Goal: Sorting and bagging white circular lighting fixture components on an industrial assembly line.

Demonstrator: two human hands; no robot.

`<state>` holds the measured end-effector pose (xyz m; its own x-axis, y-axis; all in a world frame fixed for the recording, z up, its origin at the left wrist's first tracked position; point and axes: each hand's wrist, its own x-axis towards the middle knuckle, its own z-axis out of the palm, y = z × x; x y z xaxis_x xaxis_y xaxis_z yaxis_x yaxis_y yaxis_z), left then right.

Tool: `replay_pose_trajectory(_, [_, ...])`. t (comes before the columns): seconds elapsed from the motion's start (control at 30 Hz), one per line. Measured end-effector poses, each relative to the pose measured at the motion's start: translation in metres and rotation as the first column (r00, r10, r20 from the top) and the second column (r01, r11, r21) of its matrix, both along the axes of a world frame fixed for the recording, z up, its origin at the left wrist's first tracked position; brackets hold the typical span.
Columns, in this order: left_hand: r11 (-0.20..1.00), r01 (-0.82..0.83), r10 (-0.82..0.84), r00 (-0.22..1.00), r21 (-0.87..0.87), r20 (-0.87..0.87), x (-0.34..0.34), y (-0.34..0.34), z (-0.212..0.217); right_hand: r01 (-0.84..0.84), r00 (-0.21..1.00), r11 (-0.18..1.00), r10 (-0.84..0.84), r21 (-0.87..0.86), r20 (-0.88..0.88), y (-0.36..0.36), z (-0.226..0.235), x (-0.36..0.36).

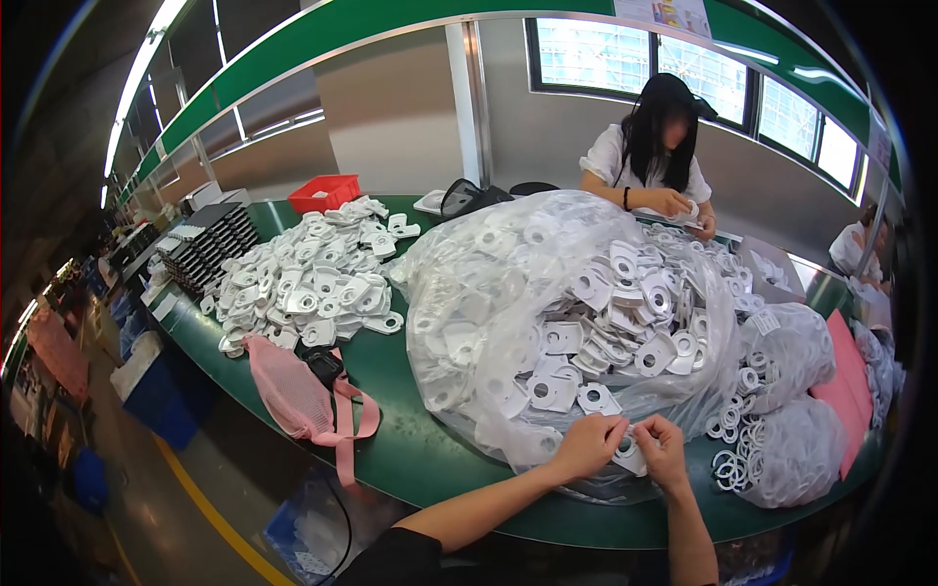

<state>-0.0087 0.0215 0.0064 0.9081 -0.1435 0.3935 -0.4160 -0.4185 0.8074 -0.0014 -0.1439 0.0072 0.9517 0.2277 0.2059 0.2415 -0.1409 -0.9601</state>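
Both the left hand and the right hand pinch a white plastic plate between them; it looks light, stiff and smooth, best gripped by its edges.

White plastic part, between fingertips

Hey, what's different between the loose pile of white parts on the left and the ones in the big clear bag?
The loose pile lies uncovered on the green table; the clear bag wraps its parts. The bag's heap is bigger and sits by both hands; the pile lies farther left. Both hold flat white pieces with round holes.
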Motion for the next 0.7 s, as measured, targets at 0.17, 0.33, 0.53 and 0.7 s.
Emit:
replay_pose_trajectory(0.17, [0.998, 0.064, -0.065, 0.995, -0.017, -0.075, 0.005, 0.001, -0.002, 0.061, 0.994, 0.991, -0.050, -0.121, 0.095, 0.002, 0.009, -0.002])
replay_pose_trajectory(0.33, [0.971, 0.053, -0.083, 0.989, -0.234, -0.121, 0.004, -0.001, -0.004, 0.152, 0.987, 0.969, -0.139, 0.192, -0.079, 0.004, -0.016, 0.010])
replay_pose_trajectory(0.53, [0.869, 0.093, -0.204, 0.962, -0.486, -0.180, -0.005, -0.020, -0.011, 0.268, 0.956, 0.849, -0.177, 0.455, -0.233, 0.005, -0.009, 0.012])
replay_pose_trajectory(0.7, [0.994, 0.092, -0.097, 0.989, -0.054, -0.115, -0.013, -0.009, 0.005, 0.330, 0.931, 0.874, -0.239, 0.357, -0.275, 0.004, -0.010, 0.011])
